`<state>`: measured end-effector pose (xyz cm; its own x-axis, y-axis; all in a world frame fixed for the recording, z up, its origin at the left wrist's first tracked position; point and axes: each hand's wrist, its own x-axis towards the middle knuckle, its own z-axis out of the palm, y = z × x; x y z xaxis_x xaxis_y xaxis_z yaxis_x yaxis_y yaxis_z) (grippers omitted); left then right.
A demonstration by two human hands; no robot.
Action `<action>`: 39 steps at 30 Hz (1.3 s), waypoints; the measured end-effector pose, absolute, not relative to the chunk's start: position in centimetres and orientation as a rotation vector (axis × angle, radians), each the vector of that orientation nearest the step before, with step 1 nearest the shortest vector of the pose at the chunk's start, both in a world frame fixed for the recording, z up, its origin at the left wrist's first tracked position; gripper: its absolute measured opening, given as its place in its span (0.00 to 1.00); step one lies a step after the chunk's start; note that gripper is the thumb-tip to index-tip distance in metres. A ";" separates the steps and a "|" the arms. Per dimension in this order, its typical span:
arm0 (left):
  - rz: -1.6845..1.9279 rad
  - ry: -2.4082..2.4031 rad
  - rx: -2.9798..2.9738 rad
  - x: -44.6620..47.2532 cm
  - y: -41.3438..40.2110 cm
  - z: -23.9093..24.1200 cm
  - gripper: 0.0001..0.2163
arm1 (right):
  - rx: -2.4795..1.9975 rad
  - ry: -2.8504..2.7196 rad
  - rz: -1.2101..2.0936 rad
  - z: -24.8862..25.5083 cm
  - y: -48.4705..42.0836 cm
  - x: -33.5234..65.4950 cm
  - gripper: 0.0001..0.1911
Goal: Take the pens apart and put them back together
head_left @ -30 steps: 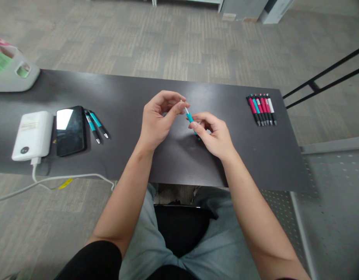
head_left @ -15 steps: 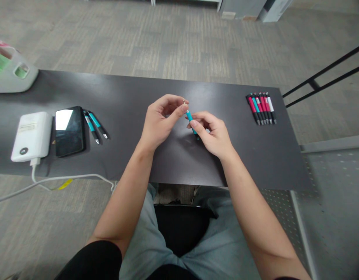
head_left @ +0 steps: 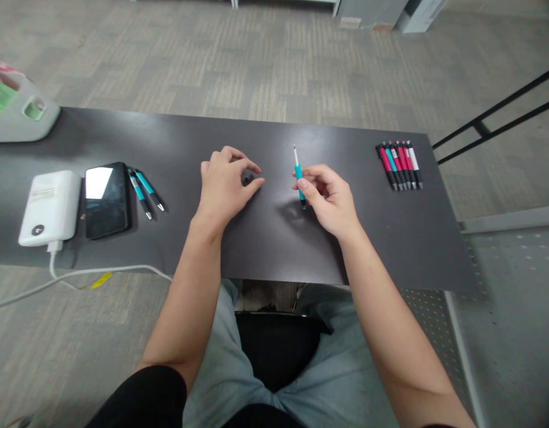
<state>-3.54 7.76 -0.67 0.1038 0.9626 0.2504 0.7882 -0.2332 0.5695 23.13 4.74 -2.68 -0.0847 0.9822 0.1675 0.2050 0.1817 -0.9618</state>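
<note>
Between the thumb and fingers of my right hand [head_left: 331, 195] is a turquoise pen barrel [head_left: 299, 173], held nearly upright. Its white refill [head_left: 296, 156] sticks out bare at the far end, metal tip up. My left hand [head_left: 225, 184] is low over the table to the left, thumb and fingers apart. In the gap beside its thumb shows a small dark piece [head_left: 246, 177], partly hidden by the fingers; I cannot make out its exact form.
On the dark table [head_left: 274, 255], several pens [head_left: 399, 166] lie in a row at right. Two turquoise pens [head_left: 143, 193] lie left, beside a black phone [head_left: 106, 202] and a white power bank [head_left: 49, 208] with a cable. A white basket [head_left: 38, 128] stands far left.
My left hand has moved away from the pen, left and down toward the table, its fingers spreading. The refill now stands uncovered, and my right hand keeps the barrel, tilted more upright.
</note>
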 end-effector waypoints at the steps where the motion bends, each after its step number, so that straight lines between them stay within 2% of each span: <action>1: 0.818 1.749 2.110 -3.5 7.6 -0.7 0.11 | -1.193 -1.491 1.015 -2.8 4.8 23.1 0.28; 4: 0.761 1.786 2.148 -3.3 7.5 -0.8 0.16 | -1.155 -1.476 1.018 -3.1 5.0 23.0 0.29; 8: 0.712 1.804 2.172 -3.2 7.5 -1.0 0.12 | -1.097 -1.459 1.028 -3.3 5.1 22.9 0.27; 11: 0.798 1.754 2.164 -3.2 7.7 -1.7 0.09 | -1.118 -1.469 1.026 -3.1 5.1 22.9 0.28; 16: 1.072 1.545 1.975 -3.1 8.5 -2.4 0.12 | -1.160 -1.523 1.003 -2.7 5.1 22.9 0.29; 21: 1.371 1.106 1.485 -2.7 9.4 -1.6 0.21 | -1.114 -1.646 0.900 -2.8 5.0 22.9 0.17; 25: 1.438 1.067 1.311 -2.2 9.4 -1.0 0.22 | -1.090 -1.708 0.850 -2.9 5.0 22.9 0.09; 39: 1.392 0.967 1.308 -1.8 9.0 -1.0 0.24 | -1.143 -1.750 0.818 -2.5 4.8 23.1 0.11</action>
